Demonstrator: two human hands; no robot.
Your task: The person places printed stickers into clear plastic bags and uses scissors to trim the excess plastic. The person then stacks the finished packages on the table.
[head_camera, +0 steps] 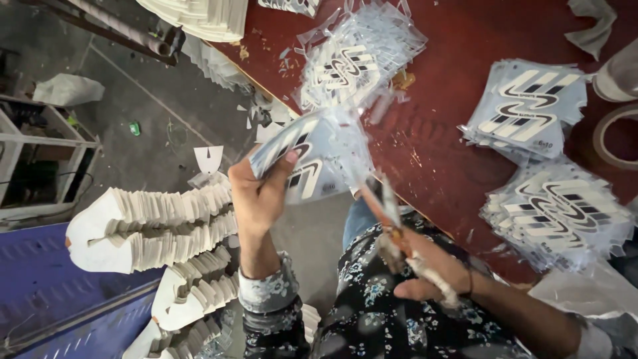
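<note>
My left hand [260,193] grips a bundle of clear plastic sheets printed with black-and-white curved stripes [312,156], held up at the near edge of the dark red table [442,133]. My right hand [425,262] is closed on a pair of scissors [385,206]; the blades point up toward the bundle and look blurred. I cannot tell whether the blades touch the sheets. My forearms wear dark floral sleeves.
Three more piles of the same printed sheets lie on the table: one at top middle [352,60], two at right [528,106] [561,213]. Tape rolls [615,133] sit at the right edge. Stacks of white cut-out pieces [153,226] stand at lower left beside a blue crate [46,292].
</note>
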